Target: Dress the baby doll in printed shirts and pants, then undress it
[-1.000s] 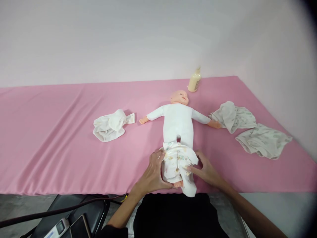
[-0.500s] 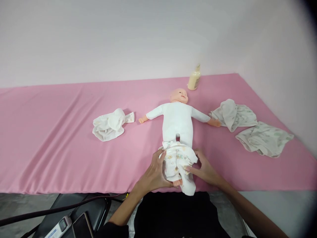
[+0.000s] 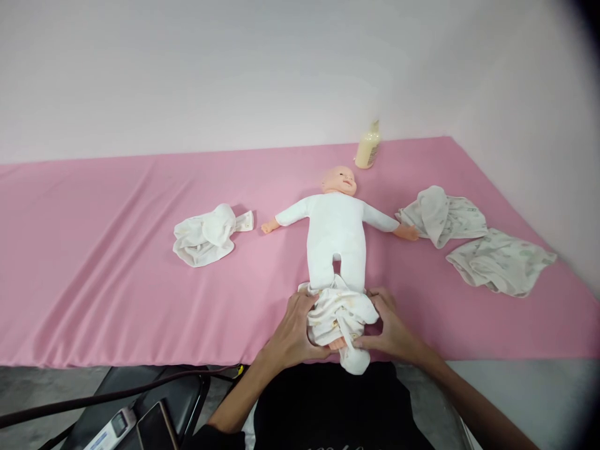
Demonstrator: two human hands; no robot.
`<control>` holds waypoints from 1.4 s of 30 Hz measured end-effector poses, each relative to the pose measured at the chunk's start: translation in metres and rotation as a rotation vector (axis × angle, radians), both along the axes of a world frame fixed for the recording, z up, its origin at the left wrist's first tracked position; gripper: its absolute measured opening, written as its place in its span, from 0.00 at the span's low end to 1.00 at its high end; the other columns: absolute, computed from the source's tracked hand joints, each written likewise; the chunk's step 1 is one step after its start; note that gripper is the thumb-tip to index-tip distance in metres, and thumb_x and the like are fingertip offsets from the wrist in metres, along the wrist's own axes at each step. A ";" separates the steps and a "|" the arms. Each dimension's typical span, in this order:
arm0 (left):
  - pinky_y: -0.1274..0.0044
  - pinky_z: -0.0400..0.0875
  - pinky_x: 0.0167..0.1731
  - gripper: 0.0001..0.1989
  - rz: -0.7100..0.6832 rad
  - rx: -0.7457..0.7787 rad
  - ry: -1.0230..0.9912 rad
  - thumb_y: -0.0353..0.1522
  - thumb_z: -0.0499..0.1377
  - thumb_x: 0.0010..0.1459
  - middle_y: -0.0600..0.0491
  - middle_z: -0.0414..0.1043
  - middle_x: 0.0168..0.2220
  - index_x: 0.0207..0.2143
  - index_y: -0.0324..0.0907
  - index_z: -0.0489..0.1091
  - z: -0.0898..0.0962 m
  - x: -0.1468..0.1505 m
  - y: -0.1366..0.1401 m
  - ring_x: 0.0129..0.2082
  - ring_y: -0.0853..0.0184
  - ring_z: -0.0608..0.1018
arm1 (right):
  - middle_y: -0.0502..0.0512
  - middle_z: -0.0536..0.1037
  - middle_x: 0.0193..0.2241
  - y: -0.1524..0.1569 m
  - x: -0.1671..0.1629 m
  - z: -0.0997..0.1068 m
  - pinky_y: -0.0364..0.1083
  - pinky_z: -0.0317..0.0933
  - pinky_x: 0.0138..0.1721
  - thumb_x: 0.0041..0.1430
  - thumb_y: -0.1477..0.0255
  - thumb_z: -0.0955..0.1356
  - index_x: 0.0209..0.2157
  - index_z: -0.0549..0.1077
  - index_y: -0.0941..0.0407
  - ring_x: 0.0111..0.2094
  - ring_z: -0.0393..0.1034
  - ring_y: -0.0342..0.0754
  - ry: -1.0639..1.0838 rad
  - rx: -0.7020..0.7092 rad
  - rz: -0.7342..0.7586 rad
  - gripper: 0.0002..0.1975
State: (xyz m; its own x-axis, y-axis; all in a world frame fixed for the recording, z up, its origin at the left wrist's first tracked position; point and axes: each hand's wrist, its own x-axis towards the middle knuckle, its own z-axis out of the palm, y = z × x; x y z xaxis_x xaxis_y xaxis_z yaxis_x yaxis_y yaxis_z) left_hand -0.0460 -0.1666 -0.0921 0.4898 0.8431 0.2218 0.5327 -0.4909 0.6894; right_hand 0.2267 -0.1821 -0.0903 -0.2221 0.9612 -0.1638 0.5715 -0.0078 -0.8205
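Observation:
A baby doll with a white cloth body lies on its back, head away from me, arms spread. Small white printed baby trousers are bunched around its lower legs. My left hand grips the trousers at the left side, thumb and fingers apart around the bundle. On the right side my right hand pinches the cloth between thumb and fingers. One bare doll foot pokes out of a leg opening; the other foot is hidden in the cloth. The trousers' right leg end hangs at the table edge.
The table has a pink cover. A white garment lies to the left, a patterned garment and another one to the right. A pump bottle stands at the back. A phone rests on a black chair below.
The trousers have slid down the doll's legs towards me and bunched up more, so more of the white thighs shows. Both hands have moved slightly with the cloth.

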 end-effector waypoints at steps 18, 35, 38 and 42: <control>0.60 0.70 0.56 0.44 0.014 -0.121 -0.040 0.45 0.72 0.45 0.44 0.61 0.55 0.59 0.46 0.53 0.011 -0.002 0.000 0.58 0.54 0.67 | 0.65 0.63 0.62 -0.041 -0.011 -0.018 0.65 0.61 0.59 0.42 0.62 0.79 0.68 0.48 0.50 0.62 0.59 0.69 0.000 0.227 -0.077 0.56; 0.53 0.66 0.63 0.60 0.117 0.102 0.027 0.52 0.69 0.49 0.36 0.42 0.66 0.70 0.50 0.33 -0.004 0.011 -0.019 0.70 0.47 0.54 | 0.62 0.70 0.54 -0.037 -0.010 -0.018 0.61 0.68 0.53 0.39 0.62 0.81 0.59 0.63 0.50 0.55 0.67 0.66 0.132 0.166 -0.040 0.46; 0.53 0.66 0.62 0.62 0.102 0.078 0.031 0.52 0.69 0.48 0.36 0.39 0.67 0.70 0.51 0.29 -0.002 0.011 -0.017 0.70 0.47 0.53 | 0.61 0.70 0.54 -0.036 -0.009 -0.016 0.61 0.68 0.53 0.40 0.61 0.81 0.60 0.62 0.50 0.54 0.67 0.65 0.126 0.158 -0.032 0.47; 0.51 0.65 0.62 0.63 0.076 0.059 0.046 0.52 0.69 0.48 0.35 0.35 0.69 0.71 0.51 0.27 0.000 0.012 -0.016 0.71 0.45 0.50 | 0.61 0.68 0.54 -0.036 -0.008 -0.014 0.61 0.67 0.53 0.42 0.64 0.80 0.62 0.59 0.49 0.55 0.66 0.65 0.106 0.150 -0.007 0.47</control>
